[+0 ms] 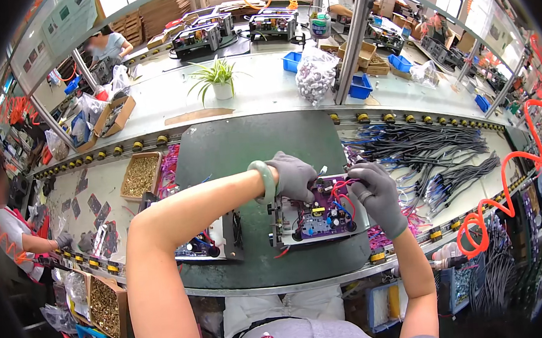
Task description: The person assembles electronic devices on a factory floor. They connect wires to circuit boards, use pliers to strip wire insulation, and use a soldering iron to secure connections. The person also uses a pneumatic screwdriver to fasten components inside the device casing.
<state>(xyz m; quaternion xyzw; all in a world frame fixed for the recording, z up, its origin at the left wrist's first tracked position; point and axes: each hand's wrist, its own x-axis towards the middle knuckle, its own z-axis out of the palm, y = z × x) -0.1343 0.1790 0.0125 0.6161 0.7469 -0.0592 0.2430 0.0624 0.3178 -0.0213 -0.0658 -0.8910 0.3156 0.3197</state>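
Note:
A purple circuit board (325, 218) with several components sits in a metal chassis (285, 226) on the dark green work board in front of me. My left hand (292, 176), in a grey glove, reaches over the far left part of the circuit board. Its fingers curl down there, and whatever they grip is hidden. At the board's far right corner, my grey-gloved right hand (376, 194) pinches red wires (342, 185) that loop over the components. Partly behind my left forearm, a second chassis with a blue circuit board (198, 244) stands to the left.
Black cables (417, 143) lie piled on the right, beside a coiled orange air hose (476, 224). A carton of brass-coloured small parts (141, 176) stands left. The green work board (256, 138) rests between roller rails. Beyond are a potted plant (221, 87) and co-workers.

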